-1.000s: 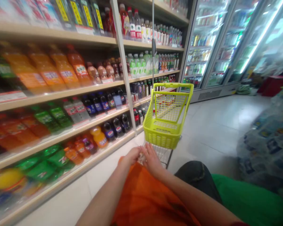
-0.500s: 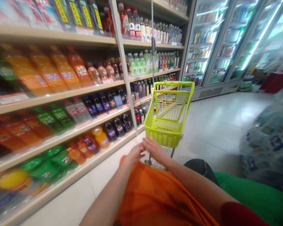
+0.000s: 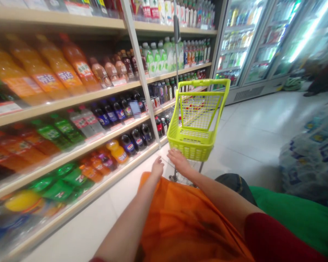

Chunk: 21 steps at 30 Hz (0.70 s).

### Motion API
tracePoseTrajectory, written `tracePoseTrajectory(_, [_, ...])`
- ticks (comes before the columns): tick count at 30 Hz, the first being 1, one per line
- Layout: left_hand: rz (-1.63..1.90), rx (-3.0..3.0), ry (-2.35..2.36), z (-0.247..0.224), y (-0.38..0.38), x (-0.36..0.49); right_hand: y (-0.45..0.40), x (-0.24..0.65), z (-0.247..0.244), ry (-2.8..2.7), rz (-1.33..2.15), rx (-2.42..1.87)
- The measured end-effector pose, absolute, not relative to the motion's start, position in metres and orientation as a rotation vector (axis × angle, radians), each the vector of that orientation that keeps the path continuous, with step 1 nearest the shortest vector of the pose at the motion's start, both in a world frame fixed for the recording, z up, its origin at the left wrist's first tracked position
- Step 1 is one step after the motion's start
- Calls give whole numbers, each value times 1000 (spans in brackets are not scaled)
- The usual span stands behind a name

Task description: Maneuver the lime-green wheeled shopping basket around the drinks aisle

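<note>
My left hand [image 3: 157,166] hangs in front of me with its fingers loosely apart and nothing in them. Just to its right, my right hand [image 3: 179,161] is stretched out, back of the hand up, also holding nothing. A small gap separates the two. Nearest to the right hand is a lime-green shopping cart [image 3: 191,151], whose basket shows nothing inside. From this angle I cannot tell whether the fingertips touch its lower edge. An orange apron [image 3: 186,218] covers my front below both forearms.
Shelves [image 3: 98,136] of bottled drinks run along the left, with an upright post [image 3: 142,72] between sections. Glass-door coolers [image 3: 243,47] stand at the back right. Wrapped bottle packs [image 3: 311,156] are stacked at right. Close by are a denim-covered knee [image 3: 232,185] and something green [image 3: 292,214].
My hands, touching at the fingers before, have come apart, the left one moving left and lower. The view has shifted, so shelves and cart sit higher in the picture.
</note>
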<state>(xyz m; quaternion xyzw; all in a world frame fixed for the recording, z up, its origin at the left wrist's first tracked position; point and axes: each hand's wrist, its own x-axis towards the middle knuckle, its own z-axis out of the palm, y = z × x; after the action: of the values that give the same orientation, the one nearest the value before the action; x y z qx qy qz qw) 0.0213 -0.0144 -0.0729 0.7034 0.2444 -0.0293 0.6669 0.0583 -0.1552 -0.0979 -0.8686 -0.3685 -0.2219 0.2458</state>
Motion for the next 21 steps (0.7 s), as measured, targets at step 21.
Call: tracePoseTrajectory(21, [-418, 1167, 516, -35, -31, 25, -167, 45, -64, -1296, -793, -2537])
